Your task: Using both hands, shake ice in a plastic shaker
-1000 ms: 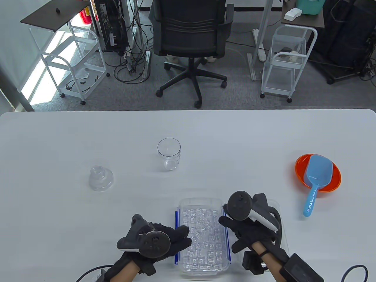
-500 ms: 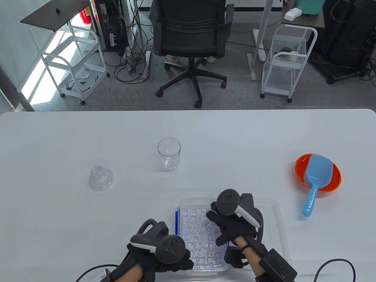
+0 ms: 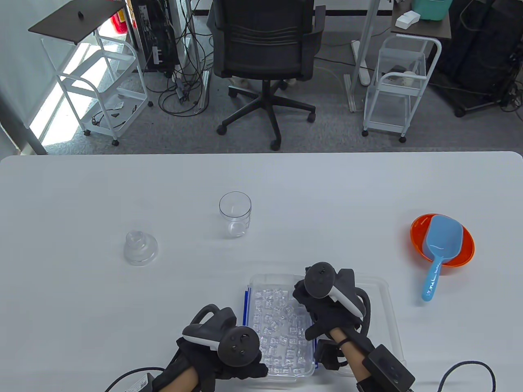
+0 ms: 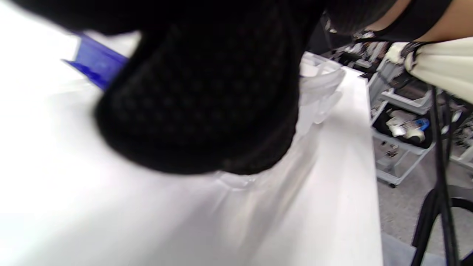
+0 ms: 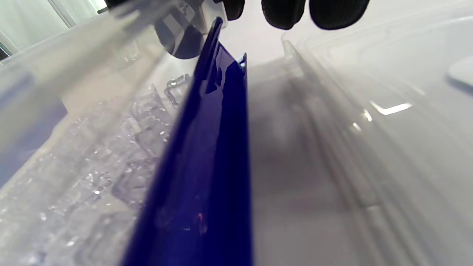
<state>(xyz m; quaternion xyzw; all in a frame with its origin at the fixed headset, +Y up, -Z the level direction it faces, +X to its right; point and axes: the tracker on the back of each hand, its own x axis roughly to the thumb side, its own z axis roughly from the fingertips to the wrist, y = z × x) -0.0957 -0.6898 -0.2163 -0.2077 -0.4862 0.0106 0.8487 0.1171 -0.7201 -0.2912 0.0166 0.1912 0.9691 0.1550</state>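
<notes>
White tabletop (image 3: 81,196): the clear plastic shaker cup (image 3: 235,213) stands empty mid-table, its domed clear lid (image 3: 140,247) well left. It looks light, slick, thin-walled; wrap the body. Left hand (image 3: 229,359) and right hand (image 3: 322,310) flank the clear ice box (image 3: 261,281); neither grip is readable.

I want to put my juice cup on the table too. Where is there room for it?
There is bare white table along the far edge, behind the clear cup. More lies between that cup and the orange bowl, and left of the clear lid. The near middle is crowded: the ice box, its lid and both hands.
</notes>
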